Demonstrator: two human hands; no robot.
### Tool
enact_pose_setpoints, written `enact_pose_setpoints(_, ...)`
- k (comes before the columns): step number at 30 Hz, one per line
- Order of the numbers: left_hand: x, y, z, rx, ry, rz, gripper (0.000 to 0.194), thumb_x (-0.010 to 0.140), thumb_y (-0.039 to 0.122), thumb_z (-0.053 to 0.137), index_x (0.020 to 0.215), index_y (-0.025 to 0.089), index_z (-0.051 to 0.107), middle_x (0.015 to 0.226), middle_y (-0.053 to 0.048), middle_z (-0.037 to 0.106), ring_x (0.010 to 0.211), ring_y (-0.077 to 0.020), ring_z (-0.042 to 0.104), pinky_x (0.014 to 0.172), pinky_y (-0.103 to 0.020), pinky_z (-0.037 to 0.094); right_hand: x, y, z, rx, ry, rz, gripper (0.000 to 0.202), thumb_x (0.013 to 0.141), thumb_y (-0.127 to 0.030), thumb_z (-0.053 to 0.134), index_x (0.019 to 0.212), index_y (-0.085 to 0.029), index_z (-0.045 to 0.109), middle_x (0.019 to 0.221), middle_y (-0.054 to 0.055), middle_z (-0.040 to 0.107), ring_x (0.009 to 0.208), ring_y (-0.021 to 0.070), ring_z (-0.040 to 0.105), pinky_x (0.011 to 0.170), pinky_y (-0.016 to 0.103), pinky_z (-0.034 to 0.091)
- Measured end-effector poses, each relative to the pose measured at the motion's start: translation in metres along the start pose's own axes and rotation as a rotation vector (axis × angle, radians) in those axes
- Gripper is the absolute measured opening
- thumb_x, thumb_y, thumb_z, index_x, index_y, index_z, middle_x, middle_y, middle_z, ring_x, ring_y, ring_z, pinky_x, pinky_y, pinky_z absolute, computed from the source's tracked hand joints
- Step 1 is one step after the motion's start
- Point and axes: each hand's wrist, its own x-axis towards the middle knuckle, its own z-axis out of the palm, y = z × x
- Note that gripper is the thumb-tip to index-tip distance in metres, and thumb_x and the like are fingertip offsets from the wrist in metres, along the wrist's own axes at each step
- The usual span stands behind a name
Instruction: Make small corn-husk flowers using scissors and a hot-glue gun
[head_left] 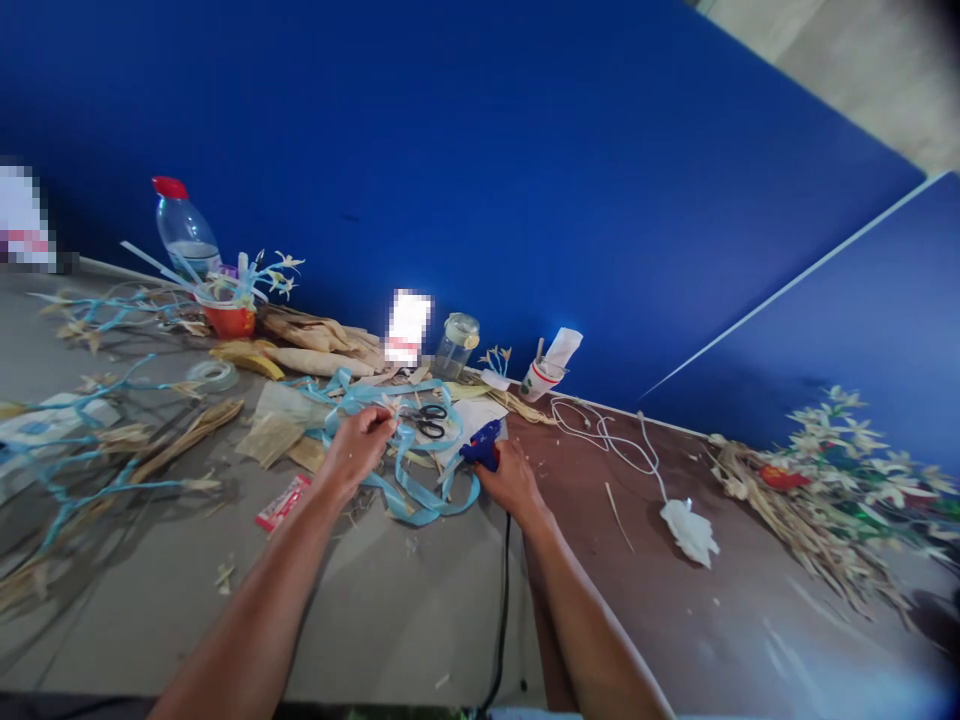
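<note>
My right hand (514,478) is wrapped round a blue hot glue gun (482,444), and its black cord (503,610) runs down to the table's front edge. To its left, the fingers of my left hand (360,442) are pinched on a small pale flower-like piece (391,403), partly hidden by the fingertips. Black-handled scissors (431,422) lie between the two hands. Loops of light blue ribbon (420,505) spread around and under the scissors. A white paper (480,412) lies just behind the glue gun.
Blue-wrapped stems with pale flowers (97,490) cover the left side. Behind stand a red-capped bottle (187,225), a red bowl (229,320), a clear jar (456,345) and a cup (541,380). Dried husks (322,340) lie along the blue partition; a white cable (611,435) and flower bunch (847,470) lie right.
</note>
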Motion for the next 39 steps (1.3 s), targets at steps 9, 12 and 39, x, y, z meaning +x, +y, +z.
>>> enact_pose_setpoints(9, 0.000, 0.003, -0.002, -0.099, -0.023, -0.017, 0.021, 0.065, 0.035, 0.061, 0.062, 0.019, 0.047, 0.048, 0.008, 0.036, 0.041, -0.0068, 0.032, 0.041, -0.022, 0.022, 0.004, 0.008, 0.000, -0.040, -0.089, 0.051, 0.030, 0.072, -0.044, 0.064, 0.084, -0.017, 0.059, 0.085, 0.007, 0.058, 0.084, 0.0234, 0.057, 0.072, 0.032, 0.040)
enact_pose_setpoints(12, -0.001, 0.005, -0.002, -0.160, -0.027, 0.006, 0.027, 0.064, 0.035, 0.064, 0.059, 0.019, 0.044, 0.049, 0.007, 0.035, 0.042, -0.0060, 0.032, 0.042, -0.021, 0.023, 0.001, 0.008, -0.003, -0.049, -0.126, 0.053, 0.030, 0.074, -0.046, 0.063, 0.084, -0.017, 0.061, 0.085, 0.008, 0.060, 0.083, 0.0234, 0.057, 0.071, 0.033, 0.040)
enact_pose_setpoints(39, -0.005, -0.002, 0.004, -0.048, -0.091, -0.042, 0.025, 0.069, 0.038, 0.062, 0.063, 0.018, 0.047, 0.048, 0.008, 0.037, 0.042, -0.0073, 0.032, 0.043, -0.022, 0.021, 0.019, -0.100, 0.003, 1.290, -0.503, 0.128, 0.034, 0.052, -0.040, 0.079, 0.059, -0.016, 0.056, 0.048, -0.008, 0.048, 0.047, 0.0062, 0.038, 0.051, 0.022, 0.029)
